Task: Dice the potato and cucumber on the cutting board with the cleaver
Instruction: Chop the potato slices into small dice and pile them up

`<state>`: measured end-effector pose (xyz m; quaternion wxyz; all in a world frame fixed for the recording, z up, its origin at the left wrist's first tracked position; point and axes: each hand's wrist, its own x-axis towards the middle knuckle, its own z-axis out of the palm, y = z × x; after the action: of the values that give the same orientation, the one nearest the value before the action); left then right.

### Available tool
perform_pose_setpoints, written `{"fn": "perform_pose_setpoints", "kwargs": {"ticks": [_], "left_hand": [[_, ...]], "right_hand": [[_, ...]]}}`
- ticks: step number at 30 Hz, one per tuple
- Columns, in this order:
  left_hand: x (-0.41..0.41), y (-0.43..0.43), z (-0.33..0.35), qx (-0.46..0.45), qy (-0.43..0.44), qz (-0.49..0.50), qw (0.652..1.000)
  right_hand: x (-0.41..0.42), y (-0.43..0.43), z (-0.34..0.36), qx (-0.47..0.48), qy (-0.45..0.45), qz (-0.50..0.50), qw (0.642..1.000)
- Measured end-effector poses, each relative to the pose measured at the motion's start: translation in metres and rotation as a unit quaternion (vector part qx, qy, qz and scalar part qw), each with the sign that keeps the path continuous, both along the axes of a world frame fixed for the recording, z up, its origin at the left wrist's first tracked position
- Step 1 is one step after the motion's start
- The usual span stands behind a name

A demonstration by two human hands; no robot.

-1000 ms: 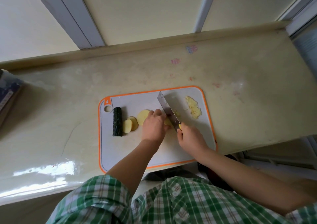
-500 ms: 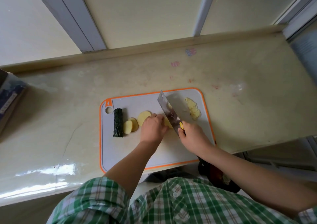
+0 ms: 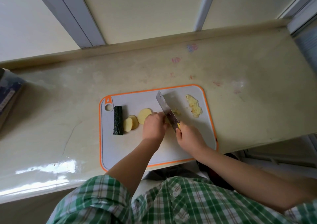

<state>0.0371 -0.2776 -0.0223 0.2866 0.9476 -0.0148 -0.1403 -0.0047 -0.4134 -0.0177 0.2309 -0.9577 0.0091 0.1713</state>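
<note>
Left hand: the left hand (image 3: 154, 126) has its fingers curled down over a potato piece (image 3: 166, 120), pinning it to the cutting board (image 3: 130, 148); most of that piece is hidden under the fingers.
Right hand: the right hand (image 3: 188, 136) is wrapped tight round the handle of the cleaver (image 3: 167, 111); only a yellow bit of the handle shows above the thumb.
Cleaver: the blade runs away from the right hand toward the far edge of the board, tilted, its flat side close against the left hand's knuckles. I cannot tell whether the edge touches the board.
Potato slices: three round potato slices (image 3: 145, 115) lie overlapping just to the outer side of the left hand, the nearest one touching it.
Cucumber: the cucumber (image 3: 118, 120), a dark uncut length, lies beyond the slices, further from the left hand, beside the farthest slice.
Cut bits: a few small potato bits (image 3: 176, 112) sit just past the blade, ahead of the right hand.
Diced pile: a diced potato pile (image 3: 194, 107) lies further ahead of the right hand, near the board's far corner.
Board: it rests on the pale table (image 3: 240, 103), under both hands.
Shirt: a green plaid shirt (image 3: 171, 203) fills the near edge.
</note>
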Motion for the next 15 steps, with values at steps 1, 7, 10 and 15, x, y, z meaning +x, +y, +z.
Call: {"fn": "perform_pose_setpoints", "kwargs": {"ticks": [1, 7, 10, 15], "left_hand": [[0.0, 0.0, 0.001, -0.001, -0.001, 0.0, 1.0], [-0.004, 0.001, 0.004, -0.011, 0.008, 0.017, 1.0], [-0.007, 0.001, 0.003, -0.029, 0.011, 0.075, 0.997], [-0.007, -0.004, 0.003, -0.051, 0.041, 0.139, 0.988]], "right_hand": [[0.001, -0.001, 0.0, 0.002, -0.005, -0.002, 1.0], [0.01, -0.004, 0.005, 0.026, -0.015, -0.026, 0.999], [0.009, -0.006, 0.01, 0.025, -0.023, -0.022, 0.999], [0.003, -0.004, 0.013, 0.006, -0.014, 0.005, 1.0]]}}
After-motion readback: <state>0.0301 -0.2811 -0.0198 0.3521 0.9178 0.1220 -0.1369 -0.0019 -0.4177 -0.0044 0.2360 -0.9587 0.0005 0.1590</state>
